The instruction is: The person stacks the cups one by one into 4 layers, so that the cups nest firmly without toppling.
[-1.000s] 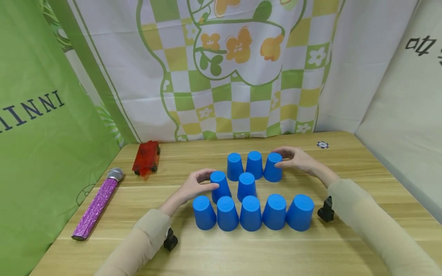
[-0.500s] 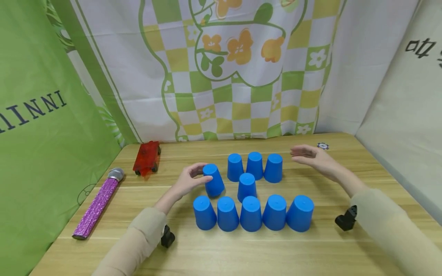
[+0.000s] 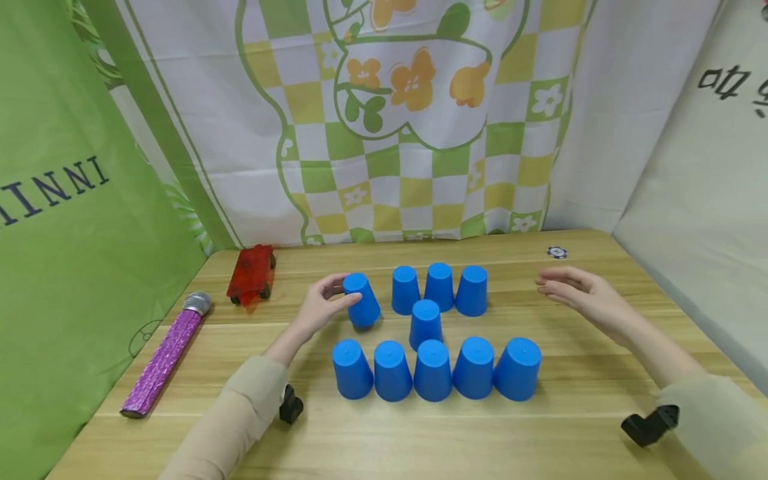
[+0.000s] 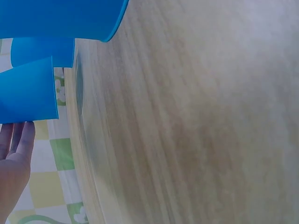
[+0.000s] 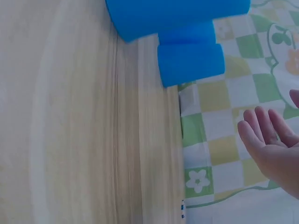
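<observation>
Blue, smooth-looking plastic seems to make up the tapered cup [image 3: 363,305] that is held mouth-down by the left hand [image 3: 319,308], its side gripped between thumb and curled fingers, left of three matching cups [image 3: 439,290]. It can be judged light, fairly stiff, slightly slippery and not very fragile; it is probably best taken by the side, below the narrow top, with little squeeze. Whether its rim is touching the surface [image 3: 408,443] cannot be told. Nothing is held by the right hand [image 3: 591,303], whose fingers are loosely bent, with the thumb apart, well to the right of the cups. A single cup [image 3: 426,325] is set between the three and a front row of five cups [image 3: 433,372]. Pale wood grain is shown by the surface, where a purple microphone [image 3: 165,363], a red wheeled toy [image 3: 251,273] and a small disc [image 3: 557,253] are also laid. The room is screened by a checked, flowered cloth [image 3: 414,160] behind and green fabric [image 3: 72,267] at the left.
</observation>
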`<action>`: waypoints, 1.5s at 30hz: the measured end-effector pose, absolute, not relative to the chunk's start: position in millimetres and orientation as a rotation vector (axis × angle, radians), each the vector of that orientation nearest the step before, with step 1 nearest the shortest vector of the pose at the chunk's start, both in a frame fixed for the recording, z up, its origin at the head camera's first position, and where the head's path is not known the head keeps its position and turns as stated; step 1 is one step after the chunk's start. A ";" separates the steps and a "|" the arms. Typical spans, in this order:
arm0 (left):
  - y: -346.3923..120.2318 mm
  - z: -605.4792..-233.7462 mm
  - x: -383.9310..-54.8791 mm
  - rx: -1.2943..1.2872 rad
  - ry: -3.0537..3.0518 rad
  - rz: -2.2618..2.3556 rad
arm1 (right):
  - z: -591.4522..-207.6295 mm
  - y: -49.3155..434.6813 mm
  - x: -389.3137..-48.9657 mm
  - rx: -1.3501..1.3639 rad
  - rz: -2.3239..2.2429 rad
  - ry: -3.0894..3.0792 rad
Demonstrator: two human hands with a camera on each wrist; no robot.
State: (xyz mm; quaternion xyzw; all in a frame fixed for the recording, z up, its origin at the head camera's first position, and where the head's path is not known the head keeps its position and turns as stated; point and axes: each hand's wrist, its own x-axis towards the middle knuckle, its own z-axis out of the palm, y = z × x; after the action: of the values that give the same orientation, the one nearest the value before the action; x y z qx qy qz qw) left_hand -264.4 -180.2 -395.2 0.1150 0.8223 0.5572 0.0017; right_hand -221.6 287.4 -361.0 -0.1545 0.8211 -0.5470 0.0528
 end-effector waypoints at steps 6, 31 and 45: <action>-178.5 -397.0 -271.1 0.303 2.614 1.758 | -359.6 288.0 -197.3 -0.484 -1.920 2.324; -159.1 -408.9 -290.4 0.314 2.690 1.756 | -385.8 239.8 -134.2 -0.334 -1.717 2.719; -145.7 -411.1 -296.6 0.339 2.689 1.762 | -385.5 228.8 -132.0 -0.309 -1.604 2.672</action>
State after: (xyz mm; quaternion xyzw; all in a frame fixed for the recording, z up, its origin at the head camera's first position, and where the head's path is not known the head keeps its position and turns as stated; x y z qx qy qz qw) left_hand -296.6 -145.7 -411.1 0.1047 0.8310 0.5444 -0.0455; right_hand -132.0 228.8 -385.5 -0.0985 0.8531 -0.5123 0.0049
